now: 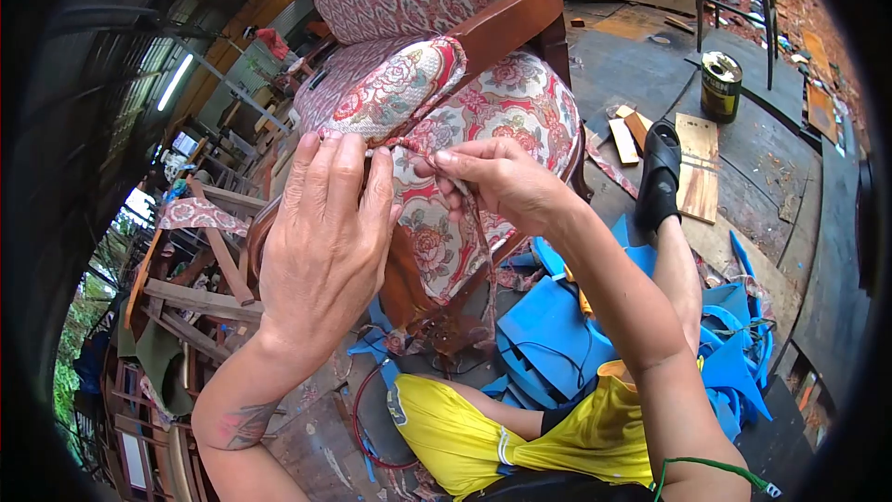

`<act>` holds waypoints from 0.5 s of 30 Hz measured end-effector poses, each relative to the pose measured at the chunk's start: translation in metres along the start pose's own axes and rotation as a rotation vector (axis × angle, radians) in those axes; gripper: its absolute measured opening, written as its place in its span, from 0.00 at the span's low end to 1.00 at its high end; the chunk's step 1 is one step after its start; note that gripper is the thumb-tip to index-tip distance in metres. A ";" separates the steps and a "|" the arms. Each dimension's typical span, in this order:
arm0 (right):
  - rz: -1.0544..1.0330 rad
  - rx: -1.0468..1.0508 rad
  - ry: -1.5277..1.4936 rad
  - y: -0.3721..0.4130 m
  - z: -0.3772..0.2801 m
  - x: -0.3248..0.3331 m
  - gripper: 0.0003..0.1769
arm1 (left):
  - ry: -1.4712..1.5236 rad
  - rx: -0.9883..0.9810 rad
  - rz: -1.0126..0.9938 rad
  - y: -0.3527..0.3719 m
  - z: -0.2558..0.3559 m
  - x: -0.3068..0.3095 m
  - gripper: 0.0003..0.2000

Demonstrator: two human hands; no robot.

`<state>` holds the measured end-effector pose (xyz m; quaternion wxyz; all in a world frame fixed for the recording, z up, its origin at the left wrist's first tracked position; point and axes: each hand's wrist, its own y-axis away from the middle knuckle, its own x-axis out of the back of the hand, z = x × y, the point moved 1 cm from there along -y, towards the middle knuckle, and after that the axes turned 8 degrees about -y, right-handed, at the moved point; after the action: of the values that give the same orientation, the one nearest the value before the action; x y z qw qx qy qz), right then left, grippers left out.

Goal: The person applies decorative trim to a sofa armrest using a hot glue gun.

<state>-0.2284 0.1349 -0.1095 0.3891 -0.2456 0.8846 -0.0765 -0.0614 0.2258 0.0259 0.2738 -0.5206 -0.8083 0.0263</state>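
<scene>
In the head view, a wooden-framed sofa (506, 23) is covered in red and cream floral fabric. My left hand (325, 232) lies with its fingers stretched out along the lower edge of the padded armrest (400, 88); what its fingertips press on is partly hidden. Between the thumb and fingers of my right hand (506, 181) is pinched a thin fabric strip (485, 260), which looks like piping. One end of it runs along the armrest edge towards my left hand, and the loose tail hangs down over the floral side panel (437, 256).
Blue foam offcuts (557, 325) lie on the floor by my yellow shorts (465, 432). A tin can (721, 86) stands at the right near wood pieces (697, 167) and my black sandal (661, 172). Wooden frame parts (200, 302) are heaped at the left.
</scene>
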 end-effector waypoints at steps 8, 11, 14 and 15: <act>0.340 0.528 0.819 0.033 0.014 0.006 0.22 | -0.015 0.032 0.003 0.002 0.003 0.001 0.23; 0.623 0.512 0.654 0.070 0.036 0.050 0.20 | -0.012 0.037 0.012 0.003 0.002 -0.001 0.23; 0.797 0.458 0.606 0.119 0.067 0.129 0.14 | -0.009 0.046 0.017 0.004 0.001 -0.002 0.25; 0.931 0.453 0.614 0.131 0.080 0.147 0.10 | -0.013 0.049 0.019 0.004 0.001 -0.002 0.25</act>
<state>-0.3037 0.1803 -0.3025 0.1513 0.2898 0.9327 -0.1522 -0.0579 0.2262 0.0225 0.2807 -0.5212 -0.8042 0.0522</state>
